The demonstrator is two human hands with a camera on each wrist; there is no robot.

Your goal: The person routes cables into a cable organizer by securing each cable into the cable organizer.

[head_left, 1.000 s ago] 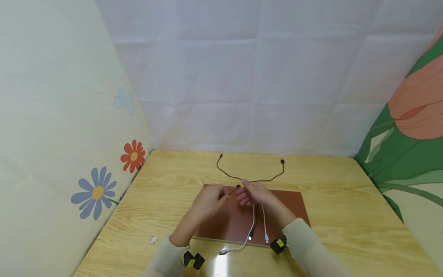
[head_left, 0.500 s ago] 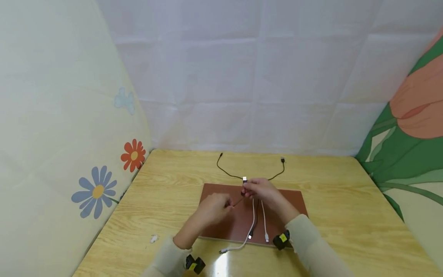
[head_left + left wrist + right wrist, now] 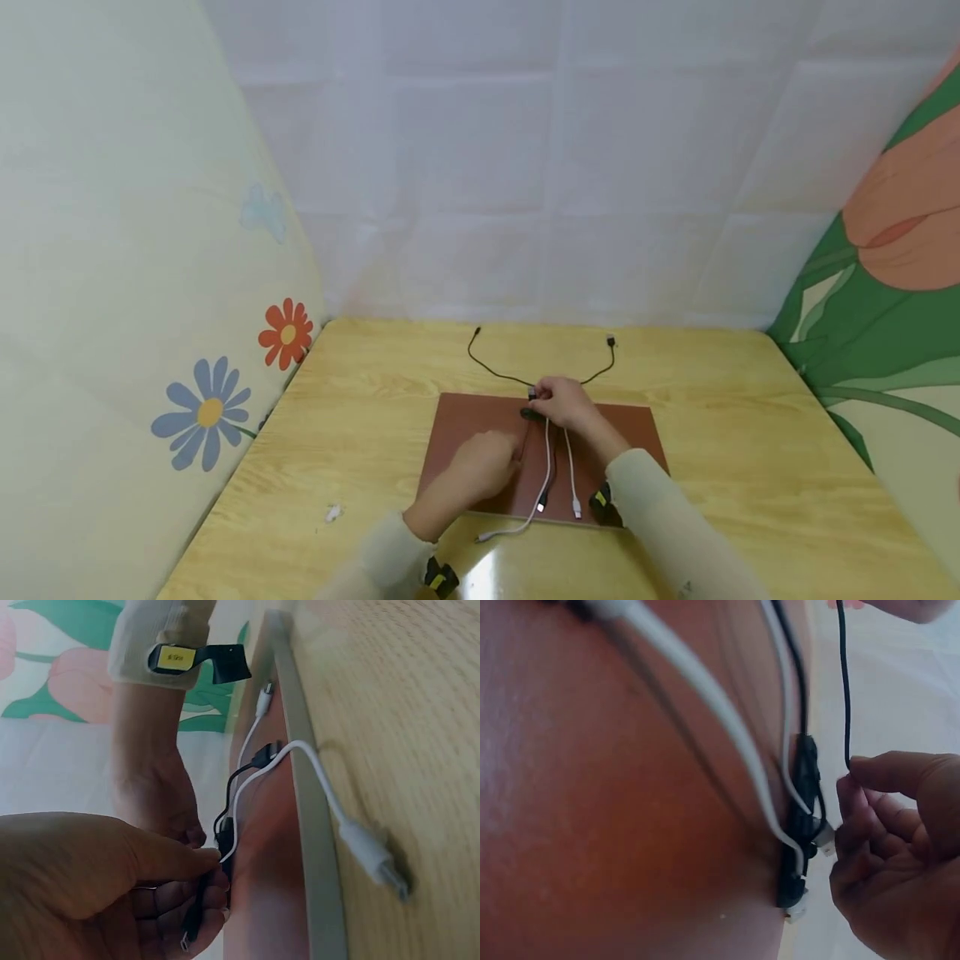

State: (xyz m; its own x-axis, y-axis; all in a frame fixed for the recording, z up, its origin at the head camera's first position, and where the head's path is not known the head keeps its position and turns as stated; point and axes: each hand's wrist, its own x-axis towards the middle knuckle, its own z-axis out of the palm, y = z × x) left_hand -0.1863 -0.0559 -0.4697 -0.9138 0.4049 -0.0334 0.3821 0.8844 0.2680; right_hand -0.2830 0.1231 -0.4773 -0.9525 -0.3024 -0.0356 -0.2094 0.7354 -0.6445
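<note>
A brown board [image 3: 476, 412] lies on the table, a black strip-shaped cable holder [image 3: 802, 787] along its far edge. My right hand [image 3: 562, 402] is just over that holder, pinching a thin black USB cable [image 3: 847, 697] close to its silver-tipped USB plug [image 3: 532, 392]. Lower and to the left, my left hand [image 3: 486, 462] grips the same cable near its other end; a small black connector [image 3: 192, 922] pokes out below the thumb in the left wrist view. Two white cables [image 3: 572, 475] and another black cable [image 3: 232, 780] run from the holder towards me.
Beyond the board another black cable [image 3: 486, 367] curves across the table, its ends pointing away. One white cable's connector [image 3: 367, 851] overhangs the board's near edge onto the table [image 3: 750, 467]. A small white scrap [image 3: 333, 512] lies at left. Patterned cloth [image 3: 217, 417] stands at both sides.
My right hand has taken the black cable's plug end and brought it down to the holder at the board's far edge. The left hand has moved right and towards me, drawing the cable along.
</note>
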